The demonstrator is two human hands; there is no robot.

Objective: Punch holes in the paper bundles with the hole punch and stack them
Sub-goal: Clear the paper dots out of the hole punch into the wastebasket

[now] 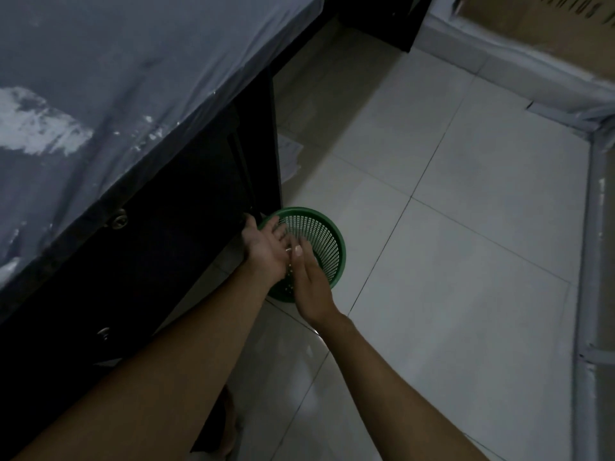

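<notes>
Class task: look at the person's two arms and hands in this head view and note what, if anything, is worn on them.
Both forearms are bare up to the frame edge: no sleeves, gloves, watch or bracelet show. The left hand and right hand appear to carry no rings, though the dim light makes small details hard to confirm. A pale nail catches the light on one of the fingers.

Green basket (319, 234): perforated plastic mesh, slight sheen
Floor tiles (466, 261): pale, smooth, glossy, reflecting light near bottom
Table cover (116, 78), left: thin grey plastic sheet, wrinkled, shiny, white scuffed patches
Desk front (166, 244): dark, matt, small metal knobs (118, 219)
Far right box (549, 28): brown cardboard, matt
</notes>
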